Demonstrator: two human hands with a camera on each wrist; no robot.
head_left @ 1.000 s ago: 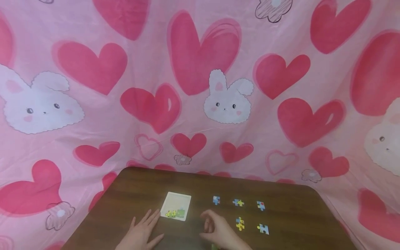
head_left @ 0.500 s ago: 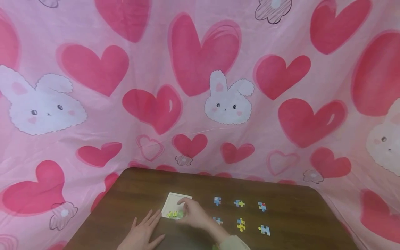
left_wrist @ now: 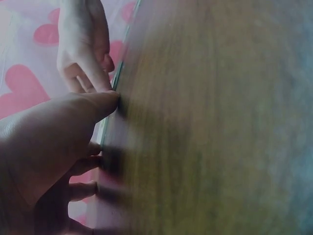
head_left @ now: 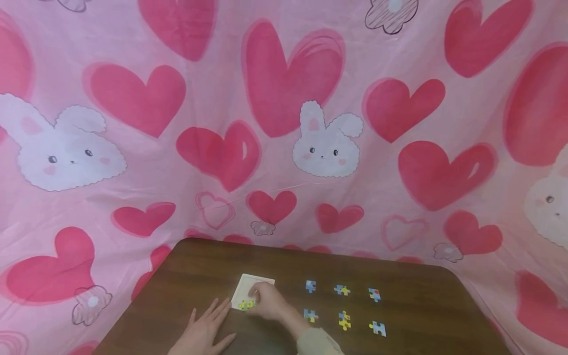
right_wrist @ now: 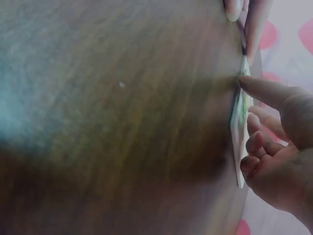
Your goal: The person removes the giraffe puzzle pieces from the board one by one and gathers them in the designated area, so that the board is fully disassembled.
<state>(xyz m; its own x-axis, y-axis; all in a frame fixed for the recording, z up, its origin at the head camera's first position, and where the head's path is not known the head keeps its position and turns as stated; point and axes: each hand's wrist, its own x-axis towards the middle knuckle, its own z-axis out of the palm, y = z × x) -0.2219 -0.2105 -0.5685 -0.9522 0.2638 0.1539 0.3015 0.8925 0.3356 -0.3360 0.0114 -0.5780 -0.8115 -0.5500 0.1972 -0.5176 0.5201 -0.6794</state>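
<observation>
In the head view, a pale square puzzle tray [head_left: 238, 291] lies on the table. Yellow and green jigsaw pieces [head_left: 246, 305] sit along its near side. My left hand [head_left: 201, 328] lies flat with spread fingers, fingertips at the tray's left edge. My right hand [head_left: 268, 301] is over the tray's right part, covering the pieces there. In the right wrist view, the thumb [right_wrist: 264, 90] reaches the tray's near edge and the index finger touches the tray beyond, the two apart. The other fingers are loosely bent. Whether a loose piece lies under them is hidden.
To the right lie several loose jigsaw pieces in two rows, among them a blue-yellow piece [head_left: 342, 290], a yellow piece [head_left: 344, 320] and a light-blue piece [head_left: 378, 328]. The brown table [head_left: 412, 301] backs onto a pink heart-patterned cloth [head_left: 275, 167].
My right hand has moved left from beside the loose pieces onto the tray, uncovering a blue piece in the near row. It shifts slightly over the tray. The left hand stays in place.
</observation>
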